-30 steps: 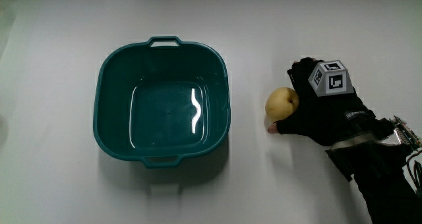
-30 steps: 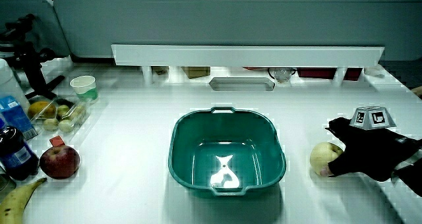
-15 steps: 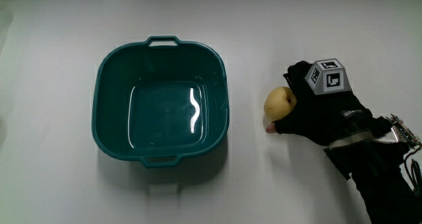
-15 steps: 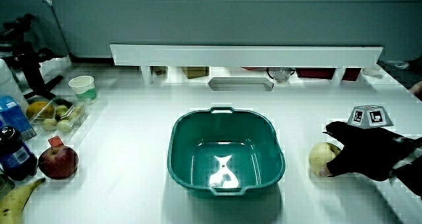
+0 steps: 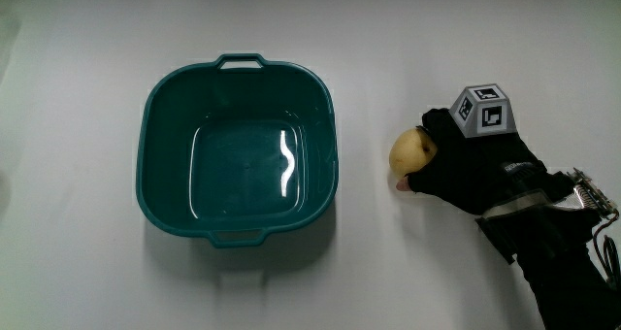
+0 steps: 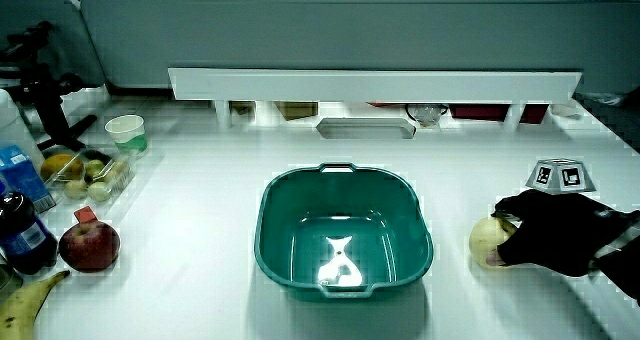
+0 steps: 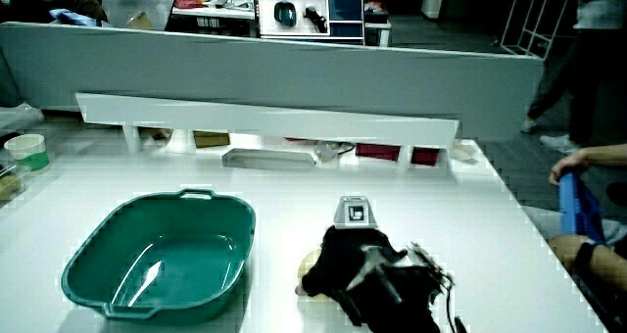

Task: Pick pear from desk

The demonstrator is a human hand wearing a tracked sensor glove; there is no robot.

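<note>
Hand [image 5: 475, 165] wrapped round the pear [image 5: 409, 151], grip closed on it from the side. Pear looks seated on the bench [image 5: 78, 272] beside the teal basin [image 5: 239, 78]; side wrap leaves its underside free for a straight lift.

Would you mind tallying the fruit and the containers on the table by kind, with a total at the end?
Pear: 1, with the hand curled on it
Red apple: 1
Banana: 1
Teal basin: 1
Paper cup: 1
Clear tray of small fruit: 1
Dark bottle: 1
Total: 7
</note>
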